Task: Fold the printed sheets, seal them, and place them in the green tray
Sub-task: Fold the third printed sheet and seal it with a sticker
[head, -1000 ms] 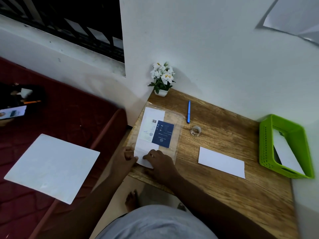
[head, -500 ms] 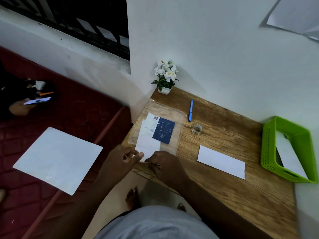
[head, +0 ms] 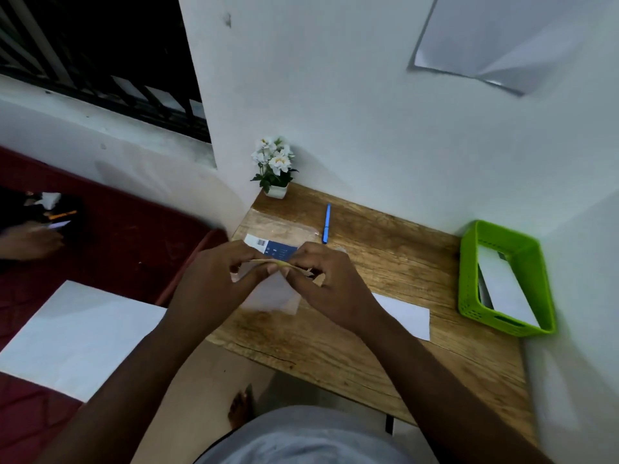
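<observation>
My left hand (head: 214, 279) and my right hand (head: 328, 283) are raised over the desk's left part. Between them they pinch a thin yellowish strip (head: 268, 262), held taut and level. Under the hands lies the printed sheet (head: 278, 249), white with a blue panel and a barcode, inside a clear plastic sleeve (head: 281, 226); its near part is hidden by my fingers. A folded white sheet (head: 405, 316) lies flat on the desk to the right. The green tray (head: 467, 272) stands at the desk's right edge with white paper (head: 502, 289) in it.
A blue pen (head: 327, 224) lies beyond my right hand. A small pot of white flowers (head: 274, 169) stands in the desk's far left corner against the wall. Left of the desk, a white board (head: 77, 333) lies on a red mattress (head: 134, 242), where another person's hand (head: 30, 239) holds a phone.
Both hands have lifted off the near edge of the sleeve and now stretch a thin strip between them. The head camera has tilted upward.
</observation>
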